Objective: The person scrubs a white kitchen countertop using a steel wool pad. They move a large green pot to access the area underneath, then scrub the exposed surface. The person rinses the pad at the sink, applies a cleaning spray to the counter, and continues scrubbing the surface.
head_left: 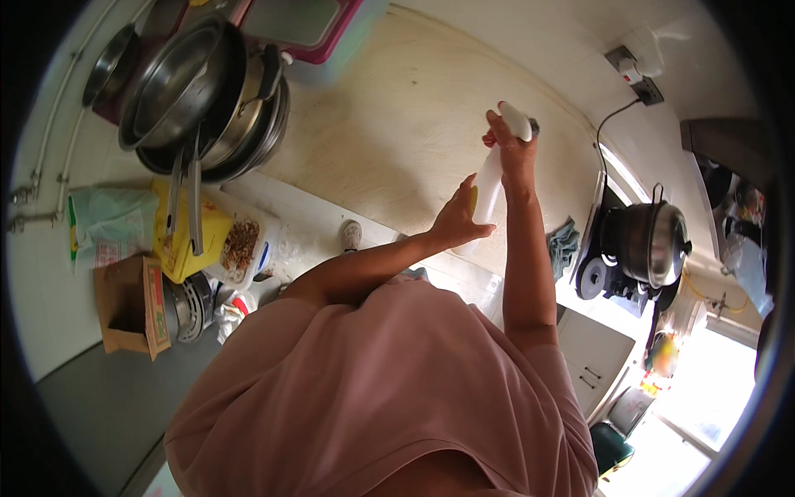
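Note:
A white spray bottle [489, 186] is held at a tilt over the beige countertop [385, 136]. My right hand [517, 152] grips its neck just below the white spray head [517, 121]. Lower down, my left hand [456, 217] holds the bottle's body, fingers and thumb spread around it. Between the left fingers and the bottle shows a narrow yellow strip [474, 197]; whether it is a label or a separate thing, I cannot tell. A small dark grey piece [534, 127] sits by the spray head, too unclear to name.
Stacked pans [186, 87] stand at the left, handles jutting toward me. A lidded steel pot [646, 242] is on the stove at right, beside a grey cloth [563, 248]. A corded wall socket [633, 74] is behind. A cardboard box [130, 307] and scrap tub [242, 248] are at left.

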Tool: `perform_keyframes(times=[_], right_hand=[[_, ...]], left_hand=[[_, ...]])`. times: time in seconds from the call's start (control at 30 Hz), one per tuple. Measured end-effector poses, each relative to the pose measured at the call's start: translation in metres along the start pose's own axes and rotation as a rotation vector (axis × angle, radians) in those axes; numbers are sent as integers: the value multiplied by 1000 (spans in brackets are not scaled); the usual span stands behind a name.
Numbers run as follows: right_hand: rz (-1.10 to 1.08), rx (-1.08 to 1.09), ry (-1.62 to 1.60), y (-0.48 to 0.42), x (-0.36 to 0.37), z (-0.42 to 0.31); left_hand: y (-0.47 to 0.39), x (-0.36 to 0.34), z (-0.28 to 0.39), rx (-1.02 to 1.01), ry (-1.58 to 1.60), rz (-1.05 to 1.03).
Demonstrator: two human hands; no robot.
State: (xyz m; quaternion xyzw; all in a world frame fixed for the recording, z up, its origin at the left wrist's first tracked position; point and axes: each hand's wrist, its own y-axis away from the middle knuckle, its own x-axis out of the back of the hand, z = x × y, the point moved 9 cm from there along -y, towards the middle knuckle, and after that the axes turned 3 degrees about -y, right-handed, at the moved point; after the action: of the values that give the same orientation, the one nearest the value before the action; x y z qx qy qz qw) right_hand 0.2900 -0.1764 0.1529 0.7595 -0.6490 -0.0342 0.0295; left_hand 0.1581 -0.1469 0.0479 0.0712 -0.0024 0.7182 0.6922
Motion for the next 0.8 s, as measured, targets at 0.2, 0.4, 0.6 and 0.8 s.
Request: perform_keyframes(times=[0.2, 0.4, 0.6, 0.8], right_hand=[[-353, -50, -10, 14, -70, 16], [-554, -188, 334, 45, -113, 45], [-779, -179, 358, 69, -147, 60], [-856, -190, 484, 83, -173, 79]], left_hand=[[25, 16, -14, 60, 75, 242], [44, 12, -19, 62, 193, 408], [59, 17, -39, 205, 291, 491], [61, 34, -47, 226, 282, 570]])
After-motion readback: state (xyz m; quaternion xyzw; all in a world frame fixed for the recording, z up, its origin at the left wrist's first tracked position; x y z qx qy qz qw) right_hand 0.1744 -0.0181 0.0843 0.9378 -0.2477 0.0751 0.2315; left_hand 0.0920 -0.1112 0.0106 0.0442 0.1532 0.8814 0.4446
